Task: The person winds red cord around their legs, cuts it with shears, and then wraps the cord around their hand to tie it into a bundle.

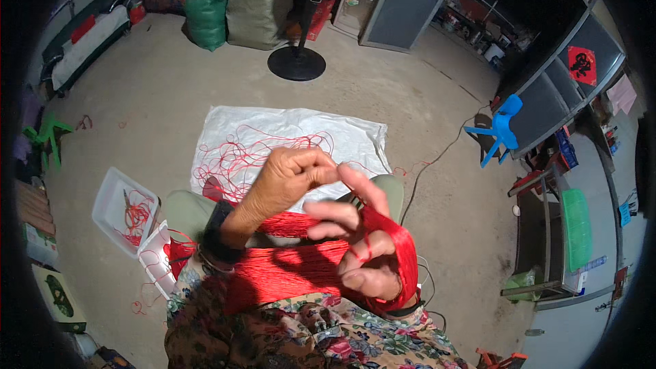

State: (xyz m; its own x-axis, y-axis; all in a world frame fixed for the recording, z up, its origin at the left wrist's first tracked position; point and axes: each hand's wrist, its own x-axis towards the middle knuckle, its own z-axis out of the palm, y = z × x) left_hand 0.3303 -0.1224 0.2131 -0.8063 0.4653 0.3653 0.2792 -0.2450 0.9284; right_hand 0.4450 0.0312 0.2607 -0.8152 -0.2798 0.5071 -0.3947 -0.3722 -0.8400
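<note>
A thick skein of red thread (290, 270) stretches across my lap and loops up round my right hand (369, 232). The fingers of that hand are bent and partly apart inside the loop, with a red strand crossing them. My left hand (294, 174), a dark band on its wrist, is closed in a pinch right by the right fingertips. What sits between the pinching fingers is too fine to make out. Beyond my knees, loose red thread (239, 157) lies in tangled curls on a white sheet (294, 119).
To the left stand a clear plastic bin (106, 215) with thread and scissors (128, 201), and a white container (154, 260). A black fan (297, 63), a green sack (208, 10) and a beige sack (260, 10) are at the back. A blue chair (502, 130) stands right, near a floor cable (437, 157).
</note>
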